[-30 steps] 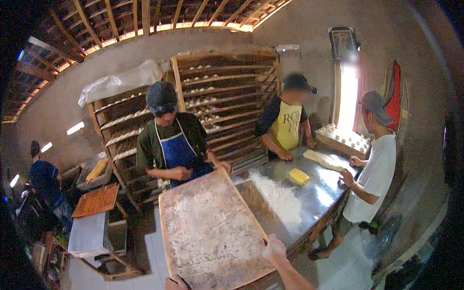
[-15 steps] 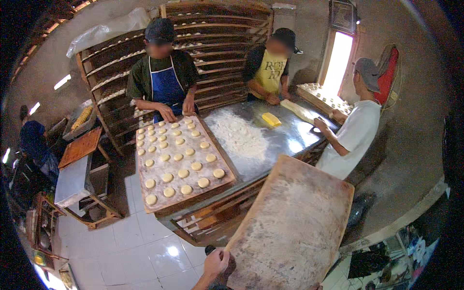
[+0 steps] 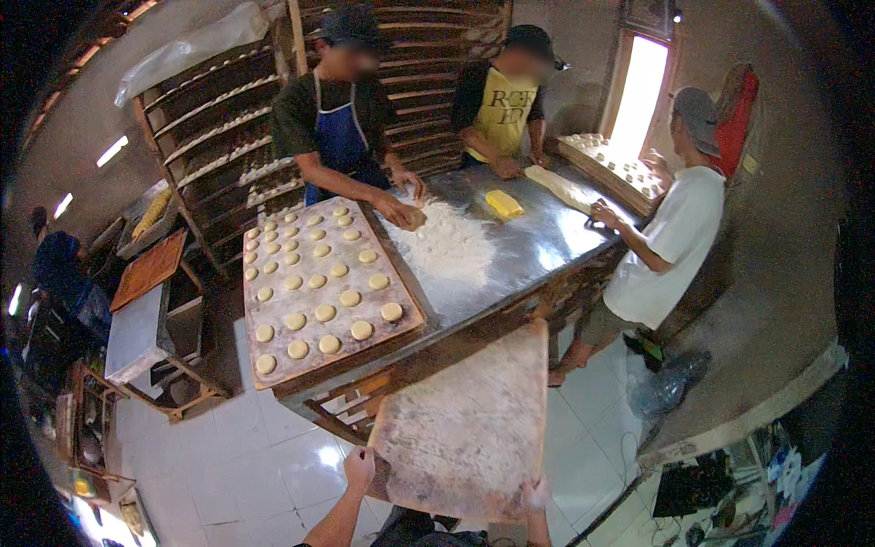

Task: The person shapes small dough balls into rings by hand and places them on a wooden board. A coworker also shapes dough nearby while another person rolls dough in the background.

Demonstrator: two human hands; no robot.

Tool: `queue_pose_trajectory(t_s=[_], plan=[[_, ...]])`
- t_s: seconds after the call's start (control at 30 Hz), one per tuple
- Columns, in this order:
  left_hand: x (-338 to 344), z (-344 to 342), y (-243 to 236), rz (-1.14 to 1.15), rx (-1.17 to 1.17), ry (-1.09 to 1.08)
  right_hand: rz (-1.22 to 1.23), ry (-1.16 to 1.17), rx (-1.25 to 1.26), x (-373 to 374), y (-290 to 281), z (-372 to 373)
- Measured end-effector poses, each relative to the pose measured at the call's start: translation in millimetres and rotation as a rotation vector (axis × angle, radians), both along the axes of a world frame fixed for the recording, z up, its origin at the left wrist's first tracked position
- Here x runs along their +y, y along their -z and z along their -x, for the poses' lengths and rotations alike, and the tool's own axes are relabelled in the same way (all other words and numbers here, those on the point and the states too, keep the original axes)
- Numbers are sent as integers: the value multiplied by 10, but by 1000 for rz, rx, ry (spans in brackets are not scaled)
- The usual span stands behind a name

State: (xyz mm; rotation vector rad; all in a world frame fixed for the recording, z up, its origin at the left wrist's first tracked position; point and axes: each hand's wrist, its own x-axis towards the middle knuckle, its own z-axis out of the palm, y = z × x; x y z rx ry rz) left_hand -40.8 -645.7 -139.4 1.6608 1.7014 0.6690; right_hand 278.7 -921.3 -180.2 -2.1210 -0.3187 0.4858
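A bare wooden baking tray (image 3: 465, 419), pale with flour and dark scuffs, is held tilted in front of me beside the table. My left hand (image 3: 360, 467) is closed round its near left corner. At the near right edge my right hand (image 3: 534, 494), slightly blurred, grips the same tray. Just beyond, on the table's left end, lies another tray (image 3: 314, 299) set with rows of round, flat dough pieces (image 3: 324, 313). My hands do not touch that one.
A metal-topped table (image 3: 456, 305) bears loose flour (image 3: 447, 246), a yellow block (image 3: 504, 204) and a long strip of dough (image 3: 558, 189). Three co-workers stand round it. Behind is a wooden rack (image 3: 219, 123) of filled trays; a low side table (image 3: 137, 337) stands left.
The bare tray has swung left and lower, and my right hand now shows on it. The co-worker in the blue apron has moved their hands from the dough tray to the flour.
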Motion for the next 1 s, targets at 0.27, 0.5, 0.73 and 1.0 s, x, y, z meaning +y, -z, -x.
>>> queue_pose_trajectory(t_s=[0.27,0.5,0.73,1.0], plan=[[1195,-138,554,-22,320,-339,291,-758,-10,2834,-261,-1020],[2134,-583,1499,135,-1283,-977,759,-873,-140,4720,390,-1561],[1904,-796,1303,422,-750,-898,883,-952,-180,4847,836,-1706],[1045,-770,-798,-187,-130,-552,551,-1374,309,4102,-1558,-1437]])
